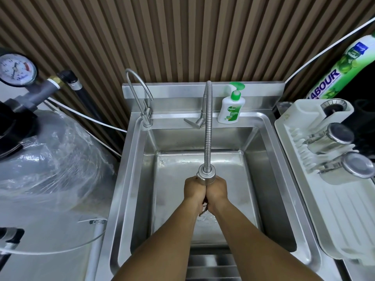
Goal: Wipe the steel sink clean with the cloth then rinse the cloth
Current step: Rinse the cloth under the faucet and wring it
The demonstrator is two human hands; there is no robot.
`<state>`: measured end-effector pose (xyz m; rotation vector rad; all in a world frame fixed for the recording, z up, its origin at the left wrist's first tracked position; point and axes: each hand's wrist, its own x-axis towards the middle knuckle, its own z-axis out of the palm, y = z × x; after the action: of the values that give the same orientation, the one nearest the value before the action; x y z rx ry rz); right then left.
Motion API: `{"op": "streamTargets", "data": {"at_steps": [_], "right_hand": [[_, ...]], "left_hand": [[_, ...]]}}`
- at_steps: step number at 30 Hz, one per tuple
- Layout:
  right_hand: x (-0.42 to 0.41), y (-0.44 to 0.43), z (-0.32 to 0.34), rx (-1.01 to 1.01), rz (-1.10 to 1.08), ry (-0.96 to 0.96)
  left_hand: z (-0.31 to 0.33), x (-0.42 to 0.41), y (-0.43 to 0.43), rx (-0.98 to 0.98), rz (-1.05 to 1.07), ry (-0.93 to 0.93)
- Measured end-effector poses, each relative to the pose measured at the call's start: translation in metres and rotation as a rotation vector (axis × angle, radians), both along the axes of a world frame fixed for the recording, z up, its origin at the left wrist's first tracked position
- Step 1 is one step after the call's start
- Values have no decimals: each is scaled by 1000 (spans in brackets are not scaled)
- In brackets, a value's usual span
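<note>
One steel sink (140, 189), seen from above. Two grips over its basin, just under the spray head (206, 176) of the flexible tap (209, 128) — left grip (194, 189) and right grip (217, 189), knuckles touching, both curled into fists and squeezed side by side round the cloth (204, 208). Cloth almost wholly hidden inside them; only one dark scrap showing between the heels of the hands, hanging above the sink floor. Broken, glinting water (205, 219) on the steel right below that scrap.

Two taps on the back ledge: the flexible one, with one flat lever (191, 123) at its base, and one thin gooseneck tap (139, 88) at the left corner. One white pump bottle of hand soap (230, 109), green-topped, standing just right of the flexible tap's base.

To the right of the sink, one white dish rack (334, 209) carrying three steel pieces — two cups (332, 138) lying on their sides, plus one round piece (332, 107) at the back, too unclear to name. Behind the rack, one tall green bottle (343, 65) in front of the slatted wall (182, 37).

To the left, one grey tank (50, 159) wrapped in clear plastic, with one round pressure gauge (17, 69) above it.
</note>
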<state>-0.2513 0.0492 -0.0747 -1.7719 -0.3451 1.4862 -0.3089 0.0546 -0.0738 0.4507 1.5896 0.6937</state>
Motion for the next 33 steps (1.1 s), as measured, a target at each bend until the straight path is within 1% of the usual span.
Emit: {"op": "streamTargets", "data": {"at_steps": [2, 6, 11, 12, 14, 17, 20, 21, 23, 26, 29, 31, 33], "right_hand": [[0, 2, 1, 2, 24, -29], [-2, 2, 0, -20, 50, -62], [0, 3, 0, -29, 76, -39], [1, 3, -1, -30, 83, -45], [2, 3, -1, -68, 92, -44], [7, -1, -1, -193, 150, 32], [11, -3, 2, -221, 183, 131], [11, -4, 4, -204, 164, 176], [10, -4, 6, -153, 96, 245], [7, -7, 0, -107, 18, 223], [4, -12, 2, -83, -39, 280], [4, -14, 4, -78, -99, 336], [5, -14, 5, -69, -133, 333]], "left_hand": [[0, -1, 1, 15, -2, 20], [0, -4, 1, 1, 14, -7], [-3, -2, 0, 6, 50, -19], [-3, -2, 0, 21, 28, -4], [-5, -6, 2, 87, -83, 90], [-5, -10, 3, 206, -267, 213], [-8, -10, 0, 251, -295, 242], [-9, -11, -2, 235, -275, 226], [-12, -12, -4, 161, -165, 145], [-7, -17, -6, 33, 18, -8], [4, -17, -7, -53, 111, -176], [10, -16, -7, -88, 162, -242], [14, -14, -6, -96, 194, -306]]}}
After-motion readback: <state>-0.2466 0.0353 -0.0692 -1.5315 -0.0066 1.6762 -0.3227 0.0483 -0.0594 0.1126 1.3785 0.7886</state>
